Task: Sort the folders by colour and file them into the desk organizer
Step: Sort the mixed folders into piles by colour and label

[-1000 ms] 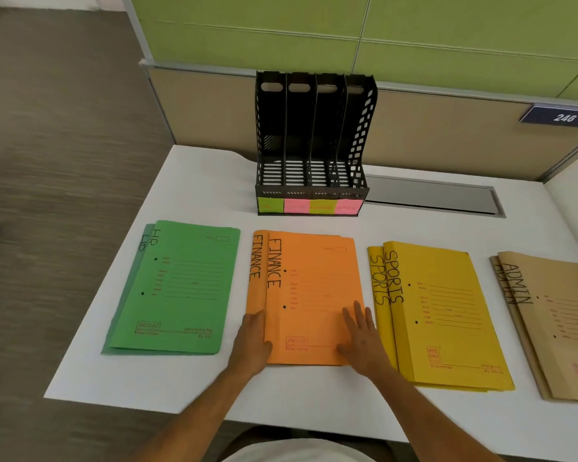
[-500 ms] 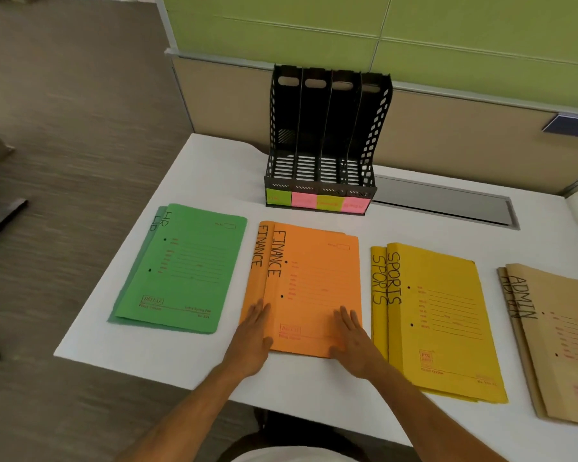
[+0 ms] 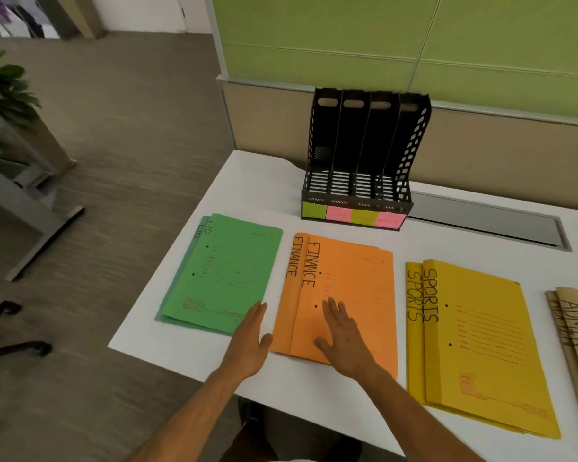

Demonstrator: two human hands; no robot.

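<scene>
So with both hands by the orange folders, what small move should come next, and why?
Probably slide the left hand under the orange FINANCE folders and lift them. The right hand lies flat on top, gripping nothing, and the desk organizer stands empty.

Both forearms reach forward from the bottom edge, bare. Our left hand (image 3: 252, 338) is flat, fingers together and extended, thumb out to the right. Our right hand (image 3: 342, 338) is palm down, fingers slightly spread, pointing away. Neither hand grips anything.
</scene>
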